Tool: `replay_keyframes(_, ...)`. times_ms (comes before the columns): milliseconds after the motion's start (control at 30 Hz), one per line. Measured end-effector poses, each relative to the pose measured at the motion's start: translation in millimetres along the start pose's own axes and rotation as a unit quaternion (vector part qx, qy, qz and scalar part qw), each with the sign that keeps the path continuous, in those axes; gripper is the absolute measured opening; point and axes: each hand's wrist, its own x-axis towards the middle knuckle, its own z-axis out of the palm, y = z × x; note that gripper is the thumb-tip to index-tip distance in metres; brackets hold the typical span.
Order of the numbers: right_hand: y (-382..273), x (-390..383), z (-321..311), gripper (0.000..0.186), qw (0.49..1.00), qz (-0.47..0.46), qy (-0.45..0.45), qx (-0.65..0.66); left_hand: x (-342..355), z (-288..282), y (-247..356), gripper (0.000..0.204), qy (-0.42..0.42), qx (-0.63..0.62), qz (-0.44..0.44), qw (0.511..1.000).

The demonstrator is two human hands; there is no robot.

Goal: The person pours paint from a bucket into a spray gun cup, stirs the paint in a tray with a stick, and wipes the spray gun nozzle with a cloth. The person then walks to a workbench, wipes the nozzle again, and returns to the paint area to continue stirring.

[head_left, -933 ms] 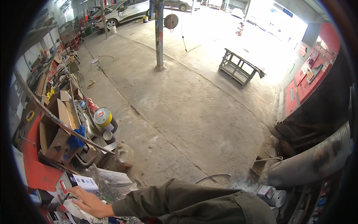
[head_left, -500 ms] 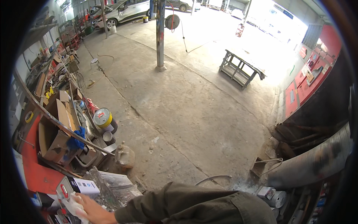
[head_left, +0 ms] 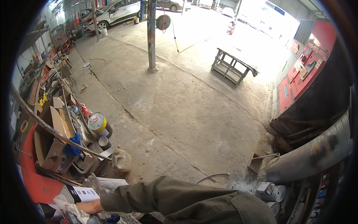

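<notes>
My right arm, in a dark olive sleeve, reaches across the lower edge to the far left. There my right hand (head_left: 88, 207) is closed on a crumpled white cloth (head_left: 61, 201), which hides most of its fingers. The cloth lies against a black and white rectangular can (head_left: 85, 193), covering part of its top. Beneath the hand, the things at the picture's rim are dark and hard to make out. My left hand does not show.
A red surface (head_left: 49, 183) and an open cardboard box (head_left: 54, 155) lie beyond the hand. A yellow-banded drum (head_left: 100, 125) and a plastic jug (head_left: 121, 160) stand on the floor. At right is a wide ribbed duct (head_left: 309, 156). Farther off are a post (head_left: 151, 41) and low bench (head_left: 233, 67).
My right hand has moved slightly up and left with the cloth, now over the can's top, where a red cap showed before. The whole view has shifted a little.
</notes>
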Motion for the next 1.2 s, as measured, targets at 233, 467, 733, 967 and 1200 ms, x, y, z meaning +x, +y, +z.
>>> replay_keyframes(233, 68, -20, -9, 0.063, 0.98, 0.144, 0.101, 0.094, 6, 4, -5, 0.039, -0.012, -0.002, 0.013, 1.0)
replay_keyframes(467, 78, -57, -45, 0.041, 0.89, 0.103, -0.095, -0.433, 3, 6, -12, 0.038, -0.021, -0.002, 0.029, 0.999)
replay_keyframes(733, -11, -101, 16, 0.047, 0.878, 0.4, -0.232, -0.127, -2, -62, -188, 0.028, -0.011, 0.016, 0.189, 0.982)
replay_keyframes(967, 53, -119, 36, 0.074, 0.901, 0.379, -0.209, -0.013, -50, -86, -50, 0.024, -0.024, -0.346, -0.173, 0.922)
replay_keyframes(1200, 98, -139, 59, 0.09, 0.922, 0.385, -0.029, 0.013, -91, -105, -49, 0.024, 0.091, -0.247, -0.213, 0.941)
